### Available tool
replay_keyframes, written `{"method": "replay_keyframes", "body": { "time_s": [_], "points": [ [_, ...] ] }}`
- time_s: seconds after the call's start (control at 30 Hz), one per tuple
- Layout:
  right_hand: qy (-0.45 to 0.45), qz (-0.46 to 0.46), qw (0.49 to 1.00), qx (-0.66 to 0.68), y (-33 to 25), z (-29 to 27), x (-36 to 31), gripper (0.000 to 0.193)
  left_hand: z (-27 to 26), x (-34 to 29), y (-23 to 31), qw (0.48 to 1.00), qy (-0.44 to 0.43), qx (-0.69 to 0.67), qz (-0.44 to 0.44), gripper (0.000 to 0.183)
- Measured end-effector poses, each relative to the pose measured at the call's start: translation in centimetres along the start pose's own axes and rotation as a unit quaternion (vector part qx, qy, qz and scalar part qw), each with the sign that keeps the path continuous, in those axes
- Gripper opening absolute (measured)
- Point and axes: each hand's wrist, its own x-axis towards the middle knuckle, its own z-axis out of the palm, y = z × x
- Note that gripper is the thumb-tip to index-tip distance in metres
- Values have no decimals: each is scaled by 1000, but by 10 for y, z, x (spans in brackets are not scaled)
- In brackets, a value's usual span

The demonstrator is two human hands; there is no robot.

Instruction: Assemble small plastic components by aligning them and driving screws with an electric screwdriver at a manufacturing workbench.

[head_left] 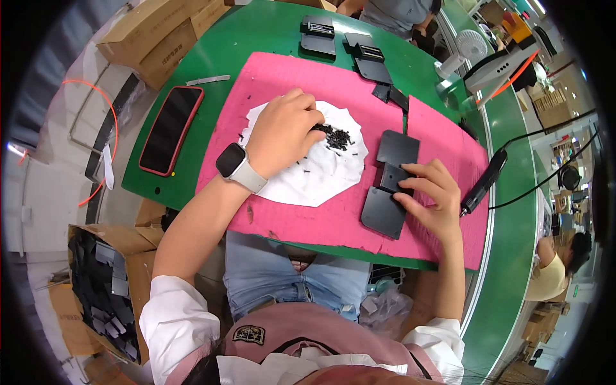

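Observation:
My left hand, wearing a smartwatch, reaches over a white cloth. Its fingers curl down at the edge of a pile of small black screws; whatever is between the fingertips is hidden. To the right, a black plastic part with two wide plates and a narrower middle lies on a pink foam mat. My right hand rests its thumb and fingers on the right side of that part's middle, holding it against the mat.
Similar black parts lie at the table's far side. A phone in a red case is on the left. On the right lies a corded black electric screwdriver, with a white fan beyond. A carton of black pieces stands lower left.

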Motion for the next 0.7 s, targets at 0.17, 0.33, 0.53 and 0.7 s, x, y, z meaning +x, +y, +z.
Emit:
{"method": "replay_keyframes", "body": {
  "time_s": [0.17,0.33,0.53,0.7],
  "points": [
    [67,98,993,15,-6,-9,-8,23,4,-1,9,1000,12,26,-6,9],
    [236,243,913,-227,38,-51,-39,17,0,-4,4,996,81,-22,-36,9],
    [30,556,706,-438,83,-80,-66,72,0,3,14,991,60,-88,-78,6],
    [78,517,813,-256,144,-85,-70,65,3,4,16,976,24,-192,-101,10]
  ]
}}
